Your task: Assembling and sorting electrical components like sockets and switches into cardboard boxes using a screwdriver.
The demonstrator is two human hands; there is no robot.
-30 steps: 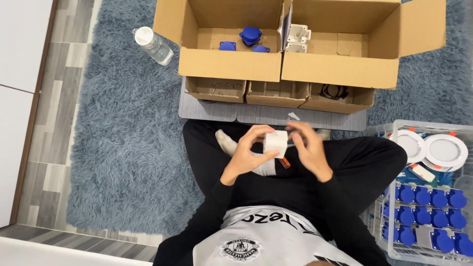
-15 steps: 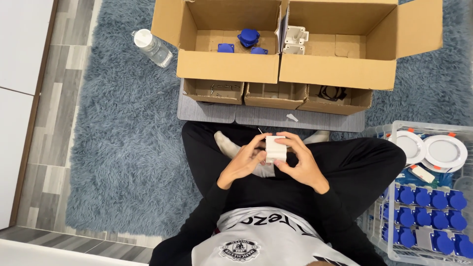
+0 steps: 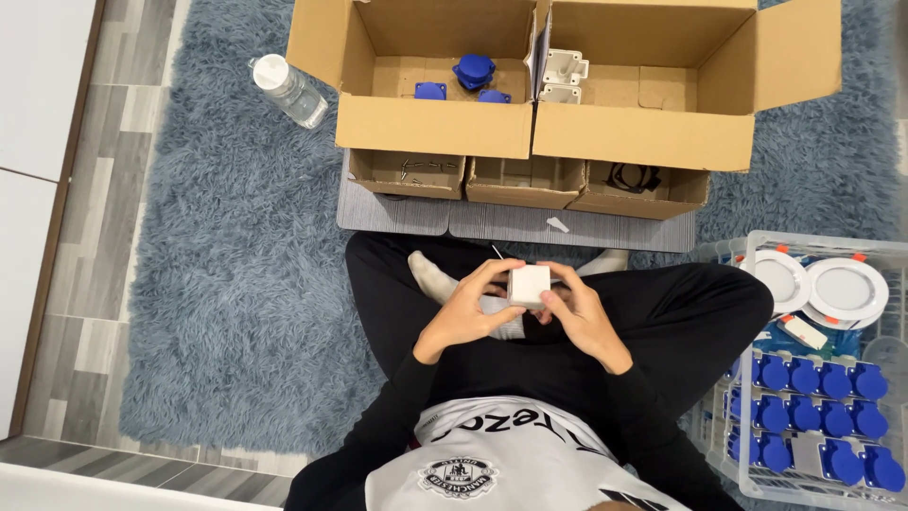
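Holding 1 small white box (image 3: pixel 529 286) closed between left hand (image 3: pixel 470 310) and right hand (image 3: pixel 575 317), the person seems mid-assembly, with many blue caps (image 3: pixel 821 416) unused in the clear crate (image 3: pixel 747 454).

both hands, left hand (image 3: pixel 465 312) and right hand (image 3: pixel 577 317), grip small white box (image 3: pixel 529 286) over crossed legs. open cardboard boxes (image 3: pixel 445 128) ahead on blue rug (image 3: pixel 227 284); plastic bottle (image 3: pixel 288 90) left of them.

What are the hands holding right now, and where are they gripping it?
A small white box, held between both hands: left hand on its left side, right hand on its right side.
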